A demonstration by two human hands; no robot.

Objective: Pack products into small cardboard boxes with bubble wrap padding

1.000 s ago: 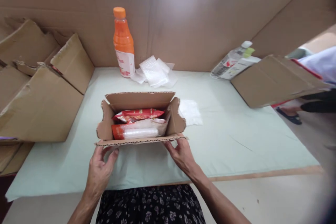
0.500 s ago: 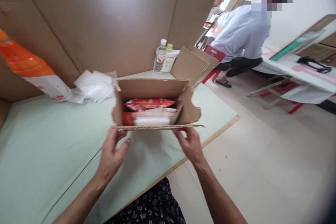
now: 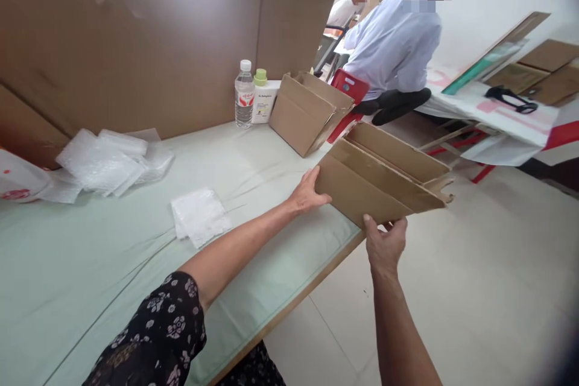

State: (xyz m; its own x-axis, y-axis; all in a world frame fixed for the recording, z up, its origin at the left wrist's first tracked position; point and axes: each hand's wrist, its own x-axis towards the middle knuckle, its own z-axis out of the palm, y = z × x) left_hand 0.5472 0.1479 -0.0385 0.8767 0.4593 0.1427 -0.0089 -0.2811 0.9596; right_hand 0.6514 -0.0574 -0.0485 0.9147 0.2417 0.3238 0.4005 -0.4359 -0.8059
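The held carton (image 3: 375, 184), its flaps up and its top open, is right of centre in the frame, tilted over the far corner of the table, with its right part out above the floor (image 3: 474, 289). Its inside is hidden from this angle, and whether its underside touches the tabletop cannot be told.

Both hands are clamped on it, apart from each other: the left hand (image 3: 307, 194) grips the left end, thumb on the near face, and the right hand (image 3: 386, 244) pinches the lower edge, thumb in front and fingers mostly hidden behind.

The main risk, I judge, is a drop: if the right hand's shallow pinch slips, the overhanging end would likely tip to the floor. More tilt could let anything inside slide towards the open top.

Just beyond it, near the middle top, stands a second carton (image 3: 301, 114); a careless sideways push could knock it into the white bottle (image 3: 265, 102) and the clear bottle (image 3: 244, 99) close by.

Left of centre lies a bubble-wrap piece (image 3: 199, 214) on the table (image 3: 94, 247), near the left forearm, which could drag it. A bubble-wrap pile (image 3: 106, 160) lies farther left. At upper right, a seated person (image 3: 393, 42) is well apart.
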